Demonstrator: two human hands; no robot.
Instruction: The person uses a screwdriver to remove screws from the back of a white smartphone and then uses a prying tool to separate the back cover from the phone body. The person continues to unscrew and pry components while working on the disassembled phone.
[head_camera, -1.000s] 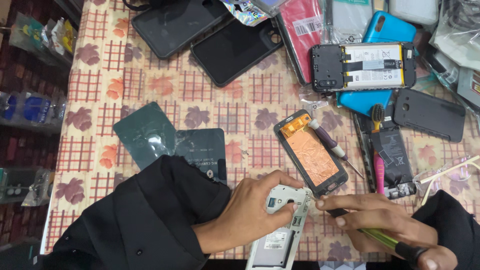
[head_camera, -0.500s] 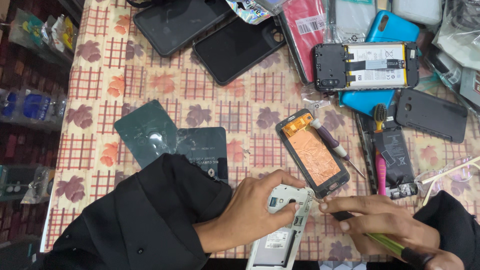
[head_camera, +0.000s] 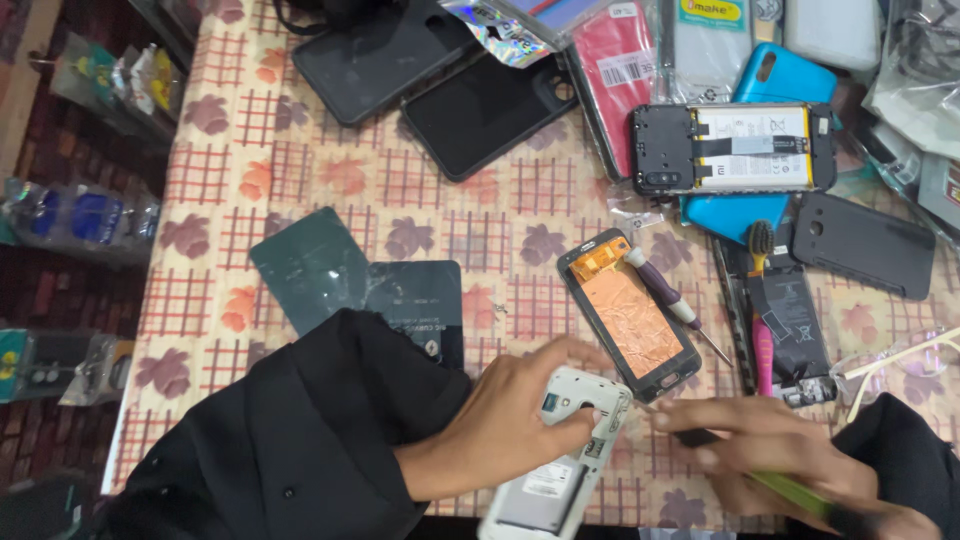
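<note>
My left hand (head_camera: 520, 415) grips the top of a white opened phone body (head_camera: 560, 455) lying at the near table edge. Just to its right, my right hand (head_camera: 770, 450) is shut on a green-handled screwdriver (head_camera: 790, 490), its thin tip reaching toward the white body's upper right corner. Both arms wear black sleeves. Right behind the hands lies a phone screen assembly (head_camera: 630, 315) with a copper-coloured back, tilted on the cloth.
A purple-handled screwdriver (head_camera: 670, 295) lies beside the copper screen. Two dark back panels (head_camera: 345, 275) lie left. Farther back lie black cases (head_camera: 480, 105), an opened phone with battery (head_camera: 735, 150), blue case (head_camera: 780, 75), a loose battery (head_camera: 790, 325) and a pink brush (head_camera: 762, 345).
The view has shifted slightly. My right hand has moved a little, blurred, with the screwdriver tip still at the white phone body; my left hand keeps its hold.
</note>
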